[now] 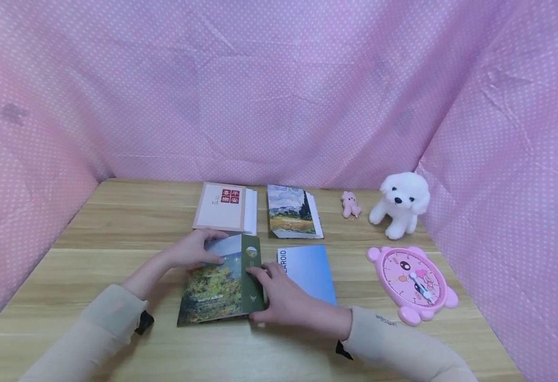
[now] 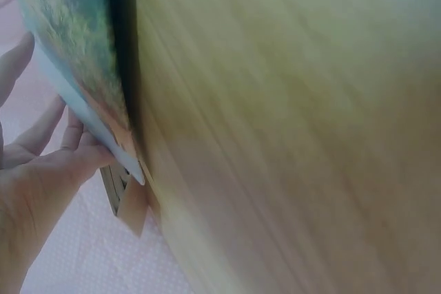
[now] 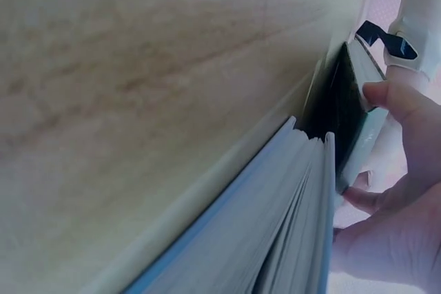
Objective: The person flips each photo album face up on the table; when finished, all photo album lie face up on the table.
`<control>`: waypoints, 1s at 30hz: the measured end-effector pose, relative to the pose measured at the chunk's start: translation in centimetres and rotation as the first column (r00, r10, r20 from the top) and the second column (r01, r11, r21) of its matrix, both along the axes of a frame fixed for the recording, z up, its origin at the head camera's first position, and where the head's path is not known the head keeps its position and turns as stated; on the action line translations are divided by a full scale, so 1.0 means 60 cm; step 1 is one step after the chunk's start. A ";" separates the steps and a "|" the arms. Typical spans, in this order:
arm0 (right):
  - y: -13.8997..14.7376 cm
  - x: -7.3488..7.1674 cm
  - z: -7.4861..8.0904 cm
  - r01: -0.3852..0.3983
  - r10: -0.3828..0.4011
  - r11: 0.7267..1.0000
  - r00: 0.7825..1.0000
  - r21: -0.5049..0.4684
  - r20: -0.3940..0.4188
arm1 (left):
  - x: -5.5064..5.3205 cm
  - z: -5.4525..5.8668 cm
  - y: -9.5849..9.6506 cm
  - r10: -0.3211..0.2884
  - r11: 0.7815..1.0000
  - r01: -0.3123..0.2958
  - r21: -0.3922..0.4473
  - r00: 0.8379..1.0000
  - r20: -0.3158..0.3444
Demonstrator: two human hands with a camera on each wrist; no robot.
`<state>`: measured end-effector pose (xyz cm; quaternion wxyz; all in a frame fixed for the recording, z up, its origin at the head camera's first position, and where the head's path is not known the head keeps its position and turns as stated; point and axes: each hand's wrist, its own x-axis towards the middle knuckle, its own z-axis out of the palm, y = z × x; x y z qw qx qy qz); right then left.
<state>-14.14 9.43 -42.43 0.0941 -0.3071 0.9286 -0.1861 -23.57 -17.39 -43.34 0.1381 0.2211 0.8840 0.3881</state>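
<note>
A photo album [image 1: 216, 286] with a painted garden cover and dark green spine lies tilted at the near middle of the table. My left hand [image 1: 195, 249] grips its far left corner, the thumb across the cover; the left wrist view shows fingers [image 2: 52, 129] around the album's edge. From the right, my right hand [image 1: 285, 300] holds the spine side, fingertips on the green strip and thumb at the near corner. Beneath the right wrist, partly hidden, is a blue album [image 1: 307, 265]; its white pages [image 3: 275, 239] fan apart in the right wrist view.
Behind stand a cream album [image 1: 219, 209] with red squares and a landscape-painted album [image 1: 290, 209]. To the right are a small pink plush [image 1: 350, 204], a white toy dog [image 1: 400, 204] and a pink toy clock [image 1: 414, 284]. Pink dotted cloth [image 1: 269, 95] surrounds the wooden table [image 1: 130, 223].
</note>
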 end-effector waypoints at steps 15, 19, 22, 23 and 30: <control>0.020 -0.003 0.002 -0.014 0.015 0.989 1.000 -0.145 0.009 | 0.000 0.009 0.016 0.004 0.999 -0.004 0.049 1.000 -0.005; 0.026 -0.006 0.003 -0.008 0.018 0.976 0.999 -0.217 0.044 | 0.000 0.011 0.021 0.006 0.996 -0.005 0.089 1.000 -0.005; 0.029 -0.008 0.005 -0.009 0.028 0.960 0.997 -0.280 0.065 | -0.001 0.013 0.023 0.002 0.990 -0.004 0.143 1.000 0.012; 0.031 -0.008 0.006 -0.011 0.035 0.952 0.997 -0.307 0.074 | -0.001 0.014 0.023 0.001 0.988 -0.003 0.156 1.000 0.015; 0.036 -0.011 0.018 -0.003 0.094 0.872 0.983 -0.490 0.160 | 0.003 0.024 0.026 0.001 0.979 -0.003 0.205 1.000 0.010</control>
